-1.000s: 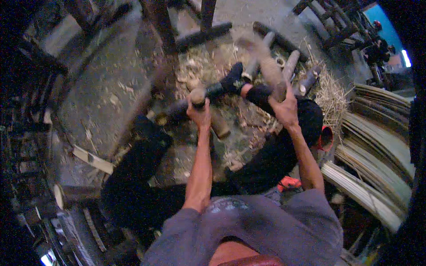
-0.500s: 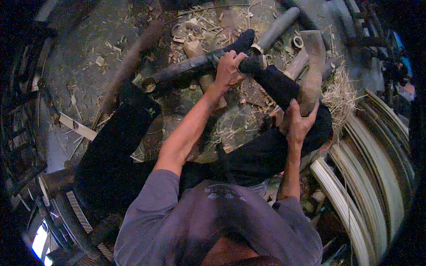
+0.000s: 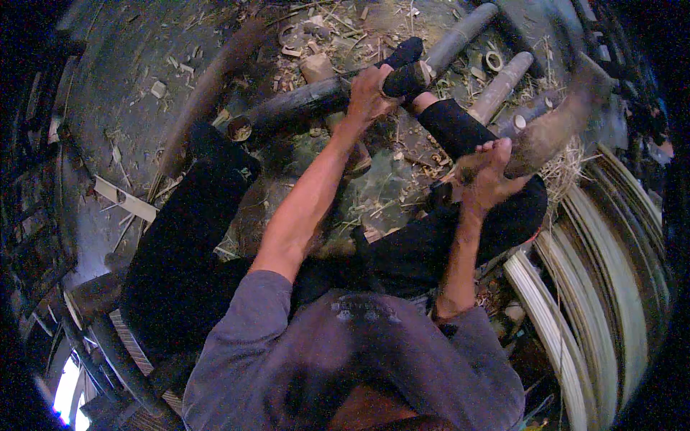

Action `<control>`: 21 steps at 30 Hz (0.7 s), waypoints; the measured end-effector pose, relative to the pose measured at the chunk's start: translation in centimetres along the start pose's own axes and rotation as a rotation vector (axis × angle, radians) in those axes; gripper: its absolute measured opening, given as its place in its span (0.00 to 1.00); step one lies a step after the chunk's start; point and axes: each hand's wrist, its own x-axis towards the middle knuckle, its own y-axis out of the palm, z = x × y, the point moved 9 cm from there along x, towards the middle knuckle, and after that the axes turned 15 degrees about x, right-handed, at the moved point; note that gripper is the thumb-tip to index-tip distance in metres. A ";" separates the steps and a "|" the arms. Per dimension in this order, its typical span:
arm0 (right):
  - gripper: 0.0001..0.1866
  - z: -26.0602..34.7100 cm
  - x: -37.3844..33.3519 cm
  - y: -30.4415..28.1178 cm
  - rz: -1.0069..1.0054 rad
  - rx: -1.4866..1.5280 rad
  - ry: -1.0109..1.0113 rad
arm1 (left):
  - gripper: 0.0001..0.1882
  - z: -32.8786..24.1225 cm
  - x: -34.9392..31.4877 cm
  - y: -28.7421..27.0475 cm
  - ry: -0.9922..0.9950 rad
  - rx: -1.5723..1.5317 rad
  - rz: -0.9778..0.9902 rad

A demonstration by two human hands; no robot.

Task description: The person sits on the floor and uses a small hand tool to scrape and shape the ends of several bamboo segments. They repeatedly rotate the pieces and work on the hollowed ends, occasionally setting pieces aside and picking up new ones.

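Observation:
My left hand (image 3: 370, 97) is closed on a short dark cylindrical piece (image 3: 404, 81) with a pale cut end, above a dark log (image 3: 295, 104) on the floor. Whether the piece touches the log cannot be told. In my right hand (image 3: 489, 179), above my bent right knee, is a broad brown club-like wooden tool (image 3: 557, 133). Its wide far end is smeared by motion and points to the far right. Just beyond the dark piece shows my dark-covered foot (image 3: 404, 54).
Several bamboo lengths (image 3: 503, 90) lie at the far right, near pale straw-like shavings (image 3: 564, 165). Curved bundles of long pale strips (image 3: 568, 302) fill the right side. Chips and offcuts (image 3: 316, 68) litter the floor. A split bamboo piece (image 3: 126, 200) lies at the left.
The wooden tool has swung from pointing away from me to leaning far right, and my right wrist has turned with it. My left hand and the dark piece have shifted slightly away from me.

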 end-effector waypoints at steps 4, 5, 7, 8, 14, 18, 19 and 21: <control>0.25 -7.0 -3.5 1.4 0.200 -0.616 -0.473 | 0.25 0.1 0.4 0.8 0.035 0.047 0.046; 0.25 -8.1 -3.7 2.3 0.317 -0.613 -0.405 | 0.25 1.1 -0.2 1.2 0.053 0.089 0.067; 0.21 -6.3 -3.9 4.3 0.414 -0.450 -0.100 | 0.27 2.4 -1.0 0.7 -0.003 0.092 0.018; 0.22 -5.6 -2.6 3.0 0.283 -0.402 -0.027 | 0.27 2.4 -1.3 0.9 -0.030 0.137 0.047; 0.27 -13.0 -2.9 0.9 0.460 -1.076 0.180 | 0.29 2.2 -1.4 0.8 -0.064 0.116 0.042; 0.39 -10.6 -5.0 2.6 0.357 -0.546 0.133 | 0.30 2.8 0.5 -4.5 -0.258 0.077 -0.048; 0.39 -9.4 -5.2 2.3 0.329 -0.574 0.154 | 0.29 2.8 0.6 -7.0 -0.296 0.059 -0.112; 0.39 -7.9 -4.3 2.1 0.348 -0.490 0.066 | 0.27 2.3 2.4 -12.0 -0.278 -0.023 -0.183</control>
